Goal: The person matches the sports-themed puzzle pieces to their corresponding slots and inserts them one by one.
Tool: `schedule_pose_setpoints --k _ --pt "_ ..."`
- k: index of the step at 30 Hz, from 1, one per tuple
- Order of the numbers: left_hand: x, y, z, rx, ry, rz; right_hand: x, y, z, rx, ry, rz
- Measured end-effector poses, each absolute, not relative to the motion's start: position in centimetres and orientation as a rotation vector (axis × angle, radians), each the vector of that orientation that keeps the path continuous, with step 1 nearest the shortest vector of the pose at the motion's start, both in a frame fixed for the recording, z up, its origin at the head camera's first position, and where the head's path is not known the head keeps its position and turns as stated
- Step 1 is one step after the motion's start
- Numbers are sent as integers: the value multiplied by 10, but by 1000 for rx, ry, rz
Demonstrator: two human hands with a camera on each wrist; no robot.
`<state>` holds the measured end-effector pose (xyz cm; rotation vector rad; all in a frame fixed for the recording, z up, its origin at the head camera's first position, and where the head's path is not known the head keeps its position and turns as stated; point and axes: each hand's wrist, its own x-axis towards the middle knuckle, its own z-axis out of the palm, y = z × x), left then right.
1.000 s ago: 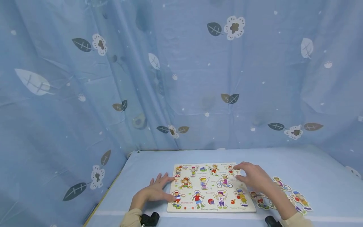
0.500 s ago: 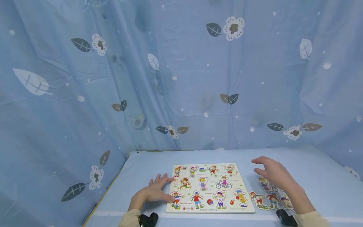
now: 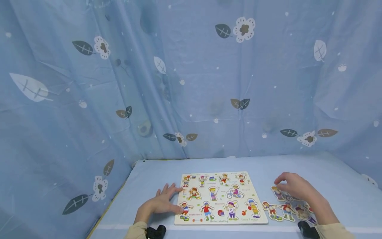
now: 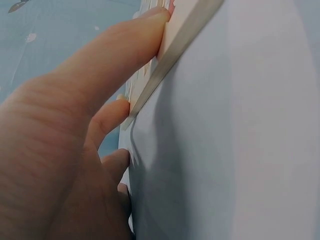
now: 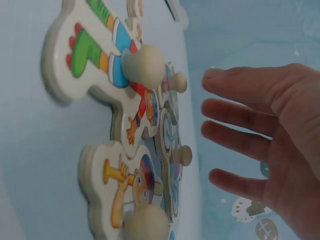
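A pale puzzle board [image 3: 219,207] with outlined pictures of children at sports lies flat on the table. At its left side rests my left hand [image 3: 161,202], thumb on the lower left corner and index fingertip at the edge farther up; the other fingers are spread beside it. My right hand [image 3: 298,187] hovers over loose knobbed puzzle pieces right of the board, holding nothing. In the right wrist view its fingers extend toward a roller-skater piece [image 5: 82,65], a bat-player piece [image 5: 102,170] and bicycle pieces behind, with a gap between fingertips and knobs.
A skateboarder piece [image 3: 271,211] lies close to the board's right edge. Some pieces are partly covered by the right hand and forearm. A blue flowered curtain [image 3: 209,83] hangs behind and left of the pale blue table [image 3: 161,169].
My right hand has moved from the board's upper right corner rightward, then down over the loose pieces. The left hand stays at the board's left side.
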<state>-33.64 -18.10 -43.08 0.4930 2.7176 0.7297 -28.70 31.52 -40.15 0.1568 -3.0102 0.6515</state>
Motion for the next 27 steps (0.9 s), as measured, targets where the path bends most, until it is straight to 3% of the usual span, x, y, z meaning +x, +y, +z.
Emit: schedule_pose_setpoints --k 27 --pt "-337 -180 -431 465 2736 712 -286 304 -406 -22 -3156 663"
